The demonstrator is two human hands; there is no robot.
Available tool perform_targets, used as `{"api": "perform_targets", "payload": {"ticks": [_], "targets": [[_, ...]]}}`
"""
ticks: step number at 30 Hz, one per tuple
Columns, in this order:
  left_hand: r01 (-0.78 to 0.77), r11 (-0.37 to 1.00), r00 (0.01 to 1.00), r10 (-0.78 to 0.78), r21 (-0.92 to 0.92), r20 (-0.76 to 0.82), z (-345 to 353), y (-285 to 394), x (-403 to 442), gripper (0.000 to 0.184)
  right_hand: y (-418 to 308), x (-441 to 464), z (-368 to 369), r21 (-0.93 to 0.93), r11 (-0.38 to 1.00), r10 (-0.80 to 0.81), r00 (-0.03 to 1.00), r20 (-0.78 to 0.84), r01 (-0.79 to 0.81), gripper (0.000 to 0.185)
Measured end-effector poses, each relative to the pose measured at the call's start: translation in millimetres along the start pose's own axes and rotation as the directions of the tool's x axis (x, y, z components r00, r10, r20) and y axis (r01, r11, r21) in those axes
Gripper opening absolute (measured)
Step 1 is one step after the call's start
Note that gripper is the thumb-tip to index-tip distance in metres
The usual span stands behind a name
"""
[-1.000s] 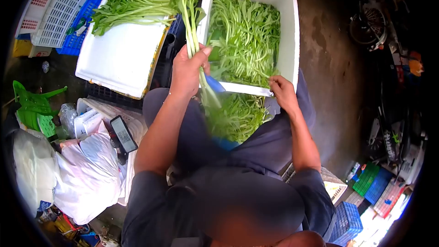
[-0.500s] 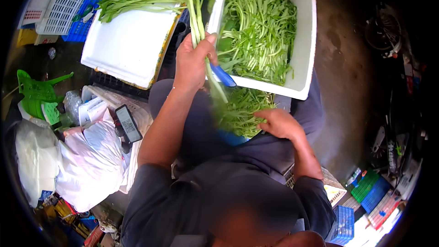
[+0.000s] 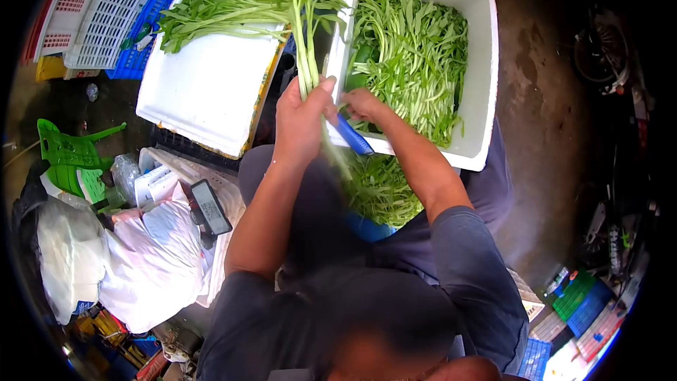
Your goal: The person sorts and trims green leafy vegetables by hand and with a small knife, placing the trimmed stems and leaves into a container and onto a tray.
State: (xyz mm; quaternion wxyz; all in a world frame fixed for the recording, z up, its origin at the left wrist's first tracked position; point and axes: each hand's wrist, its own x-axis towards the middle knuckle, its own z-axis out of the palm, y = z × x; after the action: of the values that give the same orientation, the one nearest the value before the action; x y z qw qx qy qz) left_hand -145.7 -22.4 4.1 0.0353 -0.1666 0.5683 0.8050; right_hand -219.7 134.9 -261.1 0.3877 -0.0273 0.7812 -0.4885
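Note:
My left hand [image 3: 302,121] is closed round a bunch of long green stems [image 3: 305,56], leaves upward, and a blue-handled tool [image 3: 352,135] sticks out beside its fingers. Close to its right, my right hand [image 3: 363,107] is at the near left edge of a white foam box [image 3: 484,85], fingers pressed together; what they grip is too small to name. Leafy greens [image 3: 419,63] fill much of the box. More greens [image 3: 384,187] lie below it, between my legs, above something blue. On a white foam lid [image 3: 201,92] rests a pile of greens [image 3: 226,7].
Stacked plastic crates [image 3: 106,17] stand at the upper left. Below are a green plastic chair [image 3: 70,147], a phone [image 3: 211,206] and white bags [image 3: 151,261]. Coloured crates [image 3: 582,303] are at the lower right, and a bicycle wheel [image 3: 601,53] shows at the right.
My right hand has moved from the greens between my legs up and left, close to my left hand. My left hand still holds the stems. The view has shifted slightly.

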Motion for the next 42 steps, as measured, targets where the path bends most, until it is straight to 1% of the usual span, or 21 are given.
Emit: {"api": "perform_targets", "payload": {"ticks": [2, 3, 4, 7, 10, 14, 16, 17, 20, 21, 25, 28, 30, 32, 33, 35, 38, 39, 40, 41, 42], "targets": [[0.011, 0.999, 1.000, -0.011, -0.035, 0.005, 0, 3, 1, 0.014, 27, 17, 2, 0.030, 0.998, -0.058, 0.998, -0.011, 0.058, 0.018], [0.021, 0.998, 1.000, -0.020, -0.063, 0.013, 0, 4, 0, 0.014, 17, 5, -10, 0.246, 0.968, 0.049, 0.998, -0.029, -0.041, 0.019], [0.032, 0.995, 0.999, -0.030, -0.091, 0.021, 1, 4, -1, 0.015, 4, -12, -22, 0.451, 0.883, 0.158, 0.987, -0.024, -0.130, 0.022], [0.019, 0.993, 0.998, -0.011, -0.119, 0.069, 0, 4, -4, 0.016, -42, -71, -46, 0.746, 0.661, 0.277, 0.951, -0.137, -0.085, 0.017], [0.041, 0.993, 0.996, -0.032, -0.108, 0.086, 3, 9, -8, 0.016, -53, -129, -62, 0.803, 0.596, 0.151, 0.980, -0.128, 0.013, 0.028], [0.110, 0.991, 0.984, -0.099, -0.071, 0.149, 7, 0, -16, 0.014, -94, -224, -53, 0.666, 0.682, -0.015, 0.916, -0.401, 0.303, 0.043], [0.145, 0.989, 0.971, -0.137, -0.029, 0.195, 13, -7, -21, 0.013, -96, -255, -46, 0.577, 0.664, -0.152, 0.842, -0.518, 0.475, 0.052], [0.154, 0.988, 0.965, -0.150, 0.001, 0.214, 19, -5, -27, 0.015, -98, -266, -43, 0.618, 0.607, -0.157, 0.838, -0.523, 0.500, 0.057], [0.126, 0.989, 0.940, -0.143, 0.073, 0.308, 33, -15, -36, 0.016, -93, -277, -29, 0.693, 0.486, -0.173, 0.836, -0.521, 0.533, 0.048], [0.119, 0.990, 0.938, -0.138, 0.076, 0.318, 35, -18, -40, 0.018, -101, -282, -24, 0.685, 0.494, -0.154, 0.829, -0.538, 0.536, 0.033], [0.056, 0.992, 0.934, -0.093, 0.116, 0.345, 43, -18, -56, 0.017, -89, -275, -8, 0.553, 0.616, -0.177, 0.783, -0.596, 0.560, 0.022], [-0.015, 0.992, 0.937, -0.029, 0.124, 0.348, 40, -20, -59, 0.017, -95, -281, 4, 0.381, 0.752, -0.190, 0.730, -0.657, 0.538, 0.022], [0.029, 0.991, 0.946, -0.069, 0.128, 0.318, 42, -19, -62, 0.018, -95, -283, 10, 0.126, 0.850, -0.281, 0.642, -0.714, 0.512, 0.019], [0.042, 0.989, 0.948, -0.084, 0.140, 0.308, 43, -20, -64, 0.018, -106, -289, 14, -0.109, 0.892, -0.375, 0.582, -0.721, 0.439, 0.019], [0.031, 0.988, 0.945, -0.078, 0.152, 0.317, 43, -23, -62, 0.019, -113, -291, 16, -0.118, 0.901, -0.367, 0.589, -0.720, 0.417, 0.019], [0.008, 0.975, 0.943, -0.081, 0.223, 0.321, 40, -26, -57, 0.018, -114, -291, 15, -0.127, 0.925, -0.346, 0.656, -0.671, 0.359, 0.018], [-0.077, 0.948, 0.958, -0.016, 0.308, 0.287, 34, -21, -52, 0.016, -102, -293, 20, -0.102, 0.958, -0.276, 0.758, -0.591, 0.269, 0.016], [-0.105, 0.958, 0.960, 0.028, 0.268, 0.279, 32, -23, -48, 0.022, -97, -294, 24, -0.079, 0.968, -0.239, 0.790, -0.565, 0.236, 0.016], [-0.100, 0.956, 0.961, 0.021, 0.276, 0.276, 28, -23, -45, 0.019, -92, -296, 26, -0.060, 0.977, -0.204, 0.819, -0.537, 0.205, 0.016], [-0.095, 0.955, 0.962, 0.016, 0.282, 0.271, 24, -22, -43, 0.016, -88, -301, 28, -0.120, 0.982, -0.185, 0.853, -0.489, 0.145, 0.014], [-0.089, 0.954, 0.964, 0.010, 0.287, 0.265, 21, -21, -42, 0.014, -75, -303, 31, -0.011, 0.986, -0.153, 0.880, -0.449, 0.166, 0.013]]}}
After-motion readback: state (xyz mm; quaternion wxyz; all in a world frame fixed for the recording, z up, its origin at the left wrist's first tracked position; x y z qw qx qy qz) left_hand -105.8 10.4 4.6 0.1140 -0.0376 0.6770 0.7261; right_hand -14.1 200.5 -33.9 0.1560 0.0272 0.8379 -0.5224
